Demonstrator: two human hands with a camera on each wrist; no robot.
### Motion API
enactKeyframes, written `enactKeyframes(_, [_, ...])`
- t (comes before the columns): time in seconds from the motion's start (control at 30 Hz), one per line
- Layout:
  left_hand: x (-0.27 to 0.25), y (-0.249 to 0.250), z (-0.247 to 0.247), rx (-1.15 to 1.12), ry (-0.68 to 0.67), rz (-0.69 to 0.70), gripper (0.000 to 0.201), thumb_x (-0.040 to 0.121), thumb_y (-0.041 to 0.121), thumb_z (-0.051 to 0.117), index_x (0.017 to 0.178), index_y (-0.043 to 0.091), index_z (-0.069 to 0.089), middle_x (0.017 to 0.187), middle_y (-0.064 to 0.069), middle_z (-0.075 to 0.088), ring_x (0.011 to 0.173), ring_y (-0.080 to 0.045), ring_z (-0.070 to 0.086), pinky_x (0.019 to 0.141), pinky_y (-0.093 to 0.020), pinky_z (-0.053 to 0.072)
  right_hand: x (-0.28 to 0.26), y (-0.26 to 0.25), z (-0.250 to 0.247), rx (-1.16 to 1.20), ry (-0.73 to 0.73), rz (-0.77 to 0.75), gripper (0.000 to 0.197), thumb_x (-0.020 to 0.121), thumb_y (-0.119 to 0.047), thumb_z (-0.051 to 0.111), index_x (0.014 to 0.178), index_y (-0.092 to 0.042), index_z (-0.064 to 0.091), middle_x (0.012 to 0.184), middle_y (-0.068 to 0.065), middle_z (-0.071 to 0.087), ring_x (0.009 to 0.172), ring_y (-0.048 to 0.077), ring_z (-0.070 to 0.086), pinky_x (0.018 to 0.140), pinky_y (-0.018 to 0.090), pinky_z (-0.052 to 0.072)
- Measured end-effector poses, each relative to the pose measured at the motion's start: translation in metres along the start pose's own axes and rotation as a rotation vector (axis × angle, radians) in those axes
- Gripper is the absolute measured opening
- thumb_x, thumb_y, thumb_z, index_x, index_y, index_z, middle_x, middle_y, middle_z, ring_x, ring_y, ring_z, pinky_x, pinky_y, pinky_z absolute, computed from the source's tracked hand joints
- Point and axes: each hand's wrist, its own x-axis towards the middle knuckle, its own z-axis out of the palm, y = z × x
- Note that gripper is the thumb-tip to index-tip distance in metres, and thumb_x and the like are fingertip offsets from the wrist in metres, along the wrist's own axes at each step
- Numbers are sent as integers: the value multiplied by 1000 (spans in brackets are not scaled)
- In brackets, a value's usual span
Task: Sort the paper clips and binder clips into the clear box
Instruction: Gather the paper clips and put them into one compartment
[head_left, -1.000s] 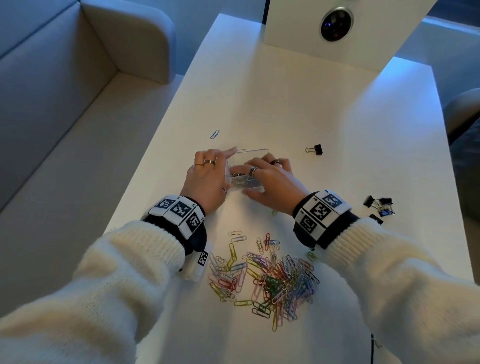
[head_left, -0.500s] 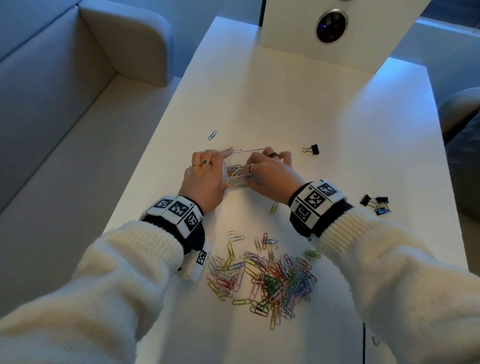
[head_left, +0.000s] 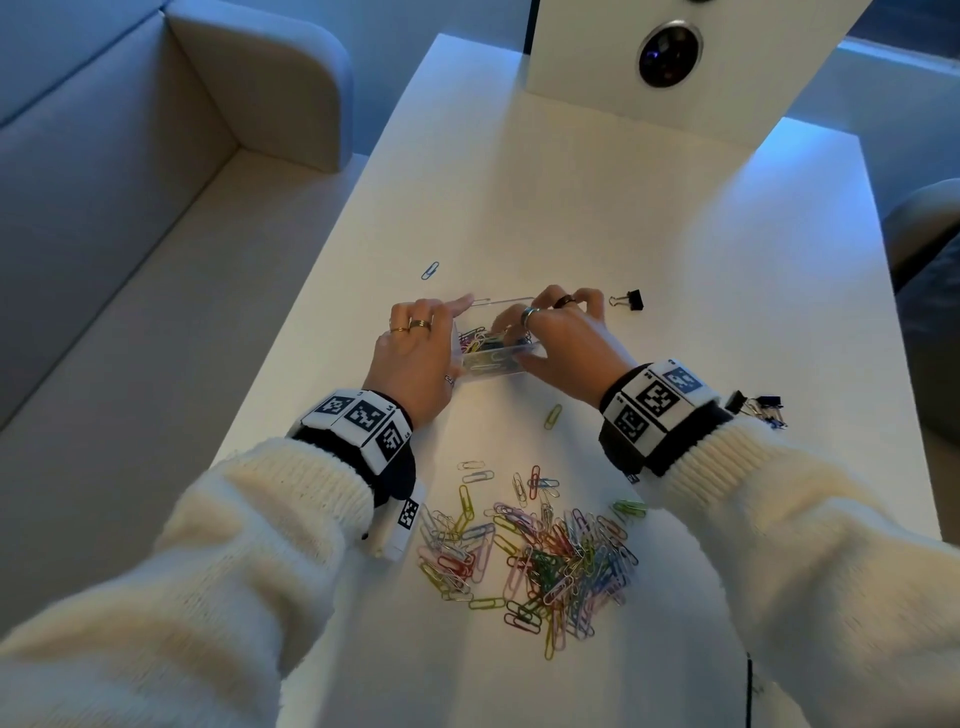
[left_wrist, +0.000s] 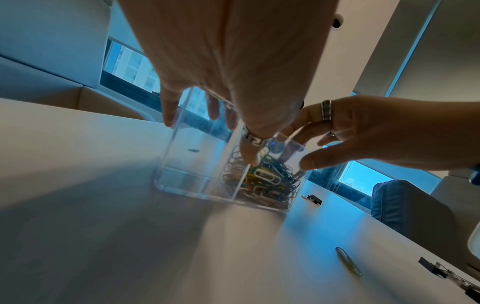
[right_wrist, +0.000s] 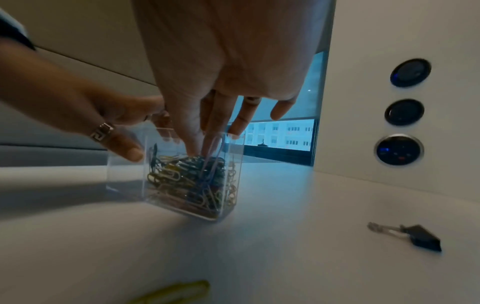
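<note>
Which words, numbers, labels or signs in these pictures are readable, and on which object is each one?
No words, brand names or numbers can be read in any view.
Left wristband: black-and-white square code markers, no letters; the tiny marks at its edge are too small to read.
Right wristband: the same kind of markers, no text.
White tag under the left wrist: one small code marker only.

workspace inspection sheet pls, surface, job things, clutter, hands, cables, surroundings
surface: white table, evenly lit.
job's things: clear box with a divider; paper clips in one compartment, the other looks empty. Loose paper clip pile near the person; lone blue paper clip; single binder clip; binder clip cluster.
clutter: nothing seen.
grippers: left hand holds the box's side; right hand fingers reach into the filled compartment.
cables: dark cable at the near edge.
surroundings: beige sofa; white panel with round lenses.
</note>
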Motion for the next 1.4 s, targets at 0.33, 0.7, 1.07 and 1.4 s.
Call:
enactKeyframes(0.33, [0, 0, 0, -28, 14, -4, 78, 84, 17, 60, 146, 23, 12, 139, -7, 31, 128, -25, 24, 97, -39, 38, -11, 10, -3, 127, 138, 54, 30, 81, -20, 63, 110, -24, 57, 108, -9, 62, 114, 17, 43, 97, 40, 18])
enactKeyframes(0.7, [1, -2, 1, -47, 11, 15, 77, 84, 14, 59, 146, 22, 15, 138, -6, 33, 126, -26, 26, 97, -39, 40, -7, 16, -1, 199, 101, 37, 18, 87, -22, 59, 104, -28, 62, 91, -13, 68, 90, 13, 50, 96, 38, 25])
enactKeyframes(1.07, [0, -2, 1, -38, 6, 16, 79, 84, 17, 61, 146, 24, 12, 140, -4, 30, 128, -24, 23, 95, -37, 37, 8, -3, 2, 500, 214, 156, 8, 84, -27, 61, 87, -27, 69, 71, -20, 59, 88, 13, 56, 93, 37, 36])
enactKeyframes(1.4, [1, -2, 2, -41, 23, 21, 78, 84, 16, 58, 146, 22, 12, 141, -5, 29, 129, -25, 23, 100, -37, 36, -8, 11, 8, -52, 64, -116, 49, 87, -55, 37, 101, -21, 69, 112, -7, 58, 106, 22, 41, 89, 41, 23])
